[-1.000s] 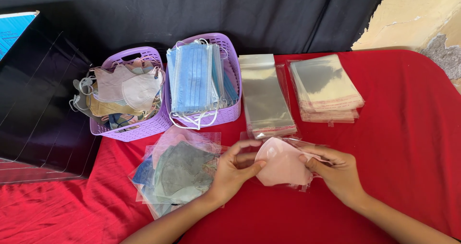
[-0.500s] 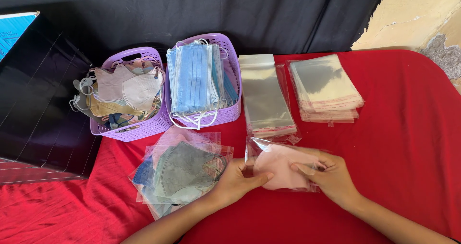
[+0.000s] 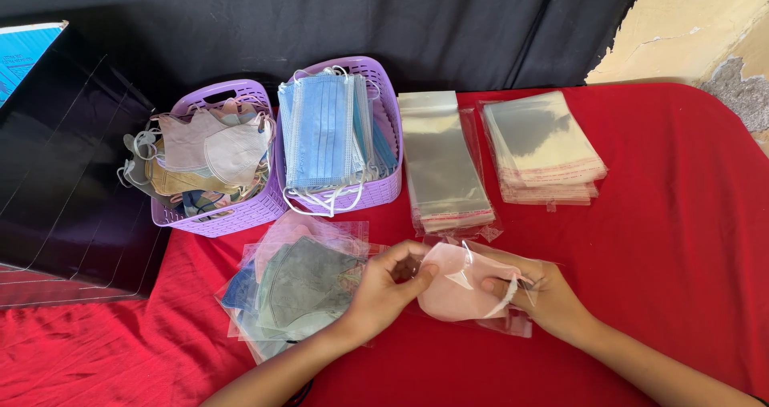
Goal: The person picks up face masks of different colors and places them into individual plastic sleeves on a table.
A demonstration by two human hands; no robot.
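We hold the pink mask (image 3: pixel 456 291) in its clear sleeve (image 3: pixel 513 320) low over the red desk (image 3: pixel 673 239): our left hand (image 3: pixel 384 291) has its grip pinched on the mask's near edge, our right hand (image 3: pixel 549 295) grasps the sleeve's mouth. We judge the bagging half done; seating it fully calls for a gentle push. Bagged masks (image 3: pixel 300 291) lie just left.

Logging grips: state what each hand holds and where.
Both hold the pink mask in its clear bag: left hand at its left edge, right hand at its right end.
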